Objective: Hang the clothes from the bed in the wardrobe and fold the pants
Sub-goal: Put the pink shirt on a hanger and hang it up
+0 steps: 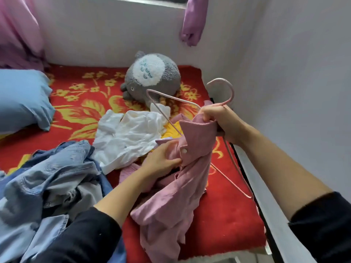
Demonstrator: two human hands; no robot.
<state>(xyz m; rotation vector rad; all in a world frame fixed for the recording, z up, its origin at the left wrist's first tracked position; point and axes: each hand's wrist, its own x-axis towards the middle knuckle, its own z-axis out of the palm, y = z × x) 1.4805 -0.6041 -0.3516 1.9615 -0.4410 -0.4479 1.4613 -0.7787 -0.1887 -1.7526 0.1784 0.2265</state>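
The bed (228,215), under a red flowered blanket, fills the view; a denim pile (57,177) lies near left, a white garment (127,137) sits mid-bed, and the pink garment (171,205) hangs lifted at near right, its lower end trailing on the blanket; the pink hanger (232,92) is held above it. The right hand (218,122) has its fingers clamped round the hanger's neck and a bunch of pink collar together; the left hand (159,162) grips the pink cloth just left of a button, fingers curled into the folds.

The far arm of the hanger juts out bare, so the garment could slide off if lifted now; the bunched collar may also twist on the wire.

The wardrobe is out of view; whether the near arm sits inside a shoulder cannot be told; which denim pieces are pants is unclear; something yellow shows only partly under the white garment.
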